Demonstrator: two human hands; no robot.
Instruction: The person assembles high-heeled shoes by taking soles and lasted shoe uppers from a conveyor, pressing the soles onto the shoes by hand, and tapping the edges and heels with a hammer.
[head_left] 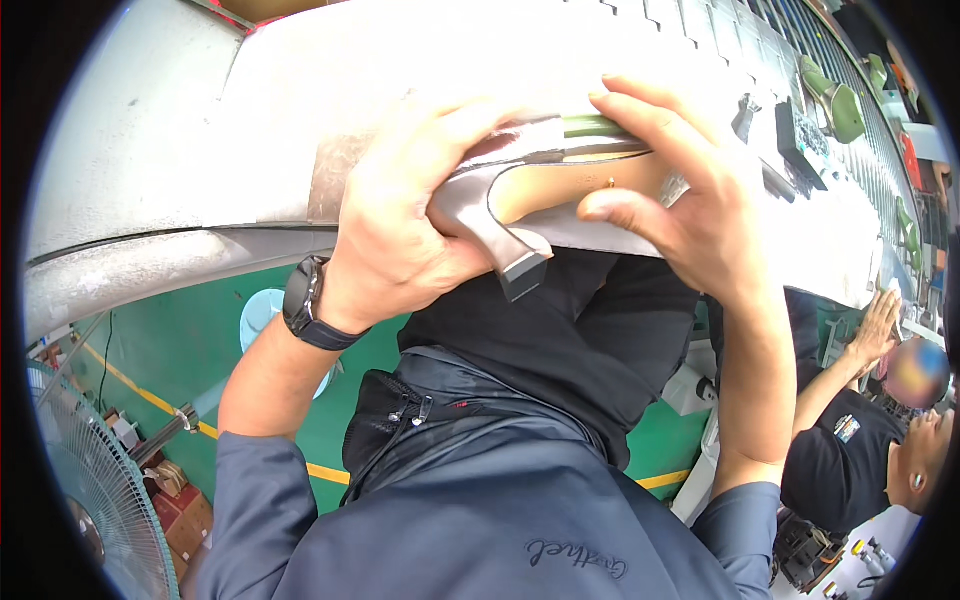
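A high-heeled shoe with a metallic grey-brown heel and a tan sole lies on its side between my two hands, above the edge of the white worktable. My left hand wraps round the heel end, its thumb behind the block heel, whose dark tip points down toward me. My right hand grips the front end, with its thumb near the tan sole and its fingers over the far side. A bit of green shows at the shoe's upper edge by the right fingers. The toe is mostly hidden by my right hand.
Green shoes stand on the conveyor rollers at the far right. A dark box-shaped tool lies on the table near them. A co-worker sits at the right. A standing fan is at the lower left, by a light-blue bucket.
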